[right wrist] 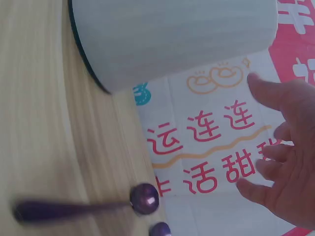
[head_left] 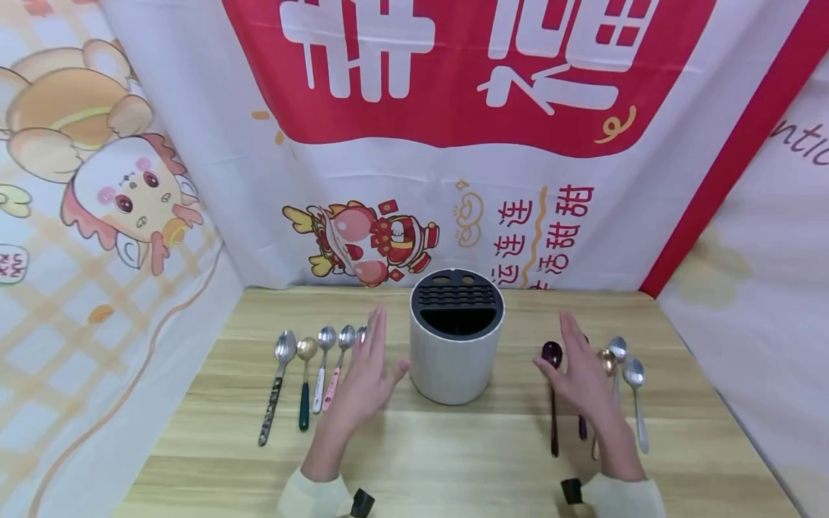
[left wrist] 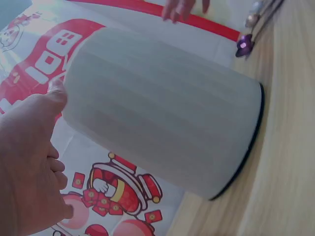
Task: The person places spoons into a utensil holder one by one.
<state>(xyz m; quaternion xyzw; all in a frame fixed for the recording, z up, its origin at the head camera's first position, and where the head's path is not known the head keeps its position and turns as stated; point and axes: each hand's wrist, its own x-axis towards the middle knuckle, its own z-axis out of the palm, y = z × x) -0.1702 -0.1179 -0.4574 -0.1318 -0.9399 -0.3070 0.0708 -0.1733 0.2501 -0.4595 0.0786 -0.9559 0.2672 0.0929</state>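
A white cylindrical holder (head_left: 456, 360) with a dark slotted top stands upright at the table's middle. To its left the left hand (head_left: 365, 378) is raised, fingers extended and thumb apart, holding nothing; in the left wrist view this hand (left wrist: 34, 157) is beside the holder (left wrist: 162, 108). The right hand (head_left: 583, 378) hovers at the right among several spoons, also empty, partly hiding some. In the right wrist view the right hand (right wrist: 290, 152) has its fingers spread, with a dark purple spoon (right wrist: 144, 198) lying lower left and the holder (right wrist: 172, 39) above.
Several spoons lie in a row at the left, including one with a black patterned handle (head_left: 272, 403) and one with a green handle (head_left: 304, 406). A silver spoon (head_left: 639, 410) lies far right. Printed cloth (head_left: 363, 165) hangs behind the wooden table (head_left: 453, 460).
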